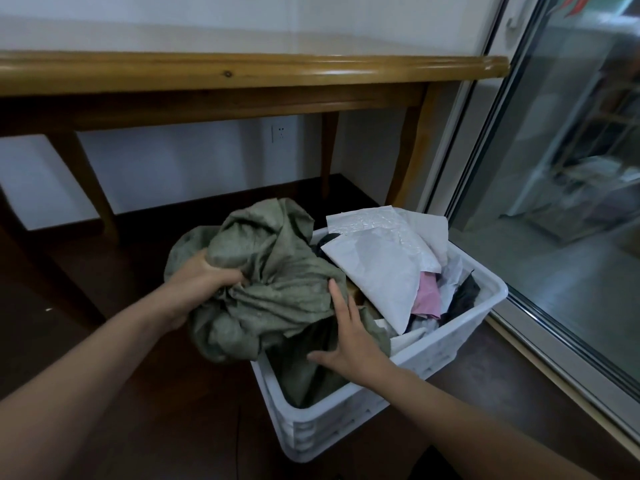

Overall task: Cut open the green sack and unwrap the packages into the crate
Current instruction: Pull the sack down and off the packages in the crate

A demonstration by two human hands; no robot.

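Left of the left hand (204,282) lies dark open floor (86,289). Behind both hands stands a wooden table (242,69); its legs come down well beyond the sack, and a wall socket (279,133) shows under it. The left hand is curled into the crumpled green sack (277,271) and grips its folds at the left side. The sack hangs over the left rim of the white crate (346,420) and lies partly inside it. The right hand (349,337) rests flat on the right part of the sack, with fingers straight and spread and the thumb pointing left. To the right of this hand the crate is filled with white padded envelopes (377,271), a pink package (427,296) and something black (464,296). The far right corner of the crate is near the glass sliding door (554,168).
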